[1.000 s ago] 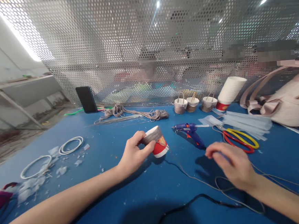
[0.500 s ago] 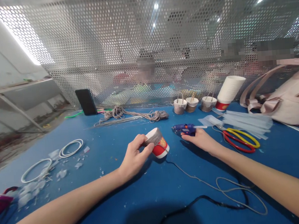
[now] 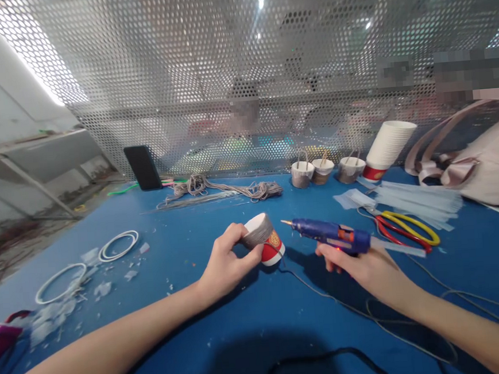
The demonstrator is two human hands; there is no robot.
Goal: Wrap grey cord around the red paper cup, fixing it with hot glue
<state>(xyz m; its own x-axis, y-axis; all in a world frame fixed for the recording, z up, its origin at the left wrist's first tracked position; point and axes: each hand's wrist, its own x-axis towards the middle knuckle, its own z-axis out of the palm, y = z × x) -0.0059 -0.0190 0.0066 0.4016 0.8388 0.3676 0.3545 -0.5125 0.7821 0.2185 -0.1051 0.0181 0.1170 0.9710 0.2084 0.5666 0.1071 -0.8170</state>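
A paper cup (image 3: 272, 250), red and white below and wrapped in grey cord near its rim, tilts in my left hand (image 3: 227, 259), whose thumb and fingers grip its left side. Grey cord (image 3: 309, 286) trails from the cup to the right over the table. My right hand (image 3: 363, 267) is closed around the handle of a blue glue gun (image 3: 331, 235). The gun is off the table, and its nozzle points left at the cup, a small gap apart. A clear glue stick (image 3: 403, 248) sticks out of its back.
Behind stand three cord-wrapped cups (image 3: 302, 174), a cup stack (image 3: 388, 144), a phone (image 3: 143, 167) and bundled cord (image 3: 258, 191). Scissors (image 3: 404, 229) and glue sticks (image 3: 418, 199) lie right, near a bag (image 3: 493, 156). White rings (image 3: 119, 246) lie left. A black cable (image 3: 318, 354) crosses the front.
My right hand has raised the glue gun from the table and drawn it nearer and to the right, its nozzle now closer to the cup's level. The cup has barely shifted in my left hand.
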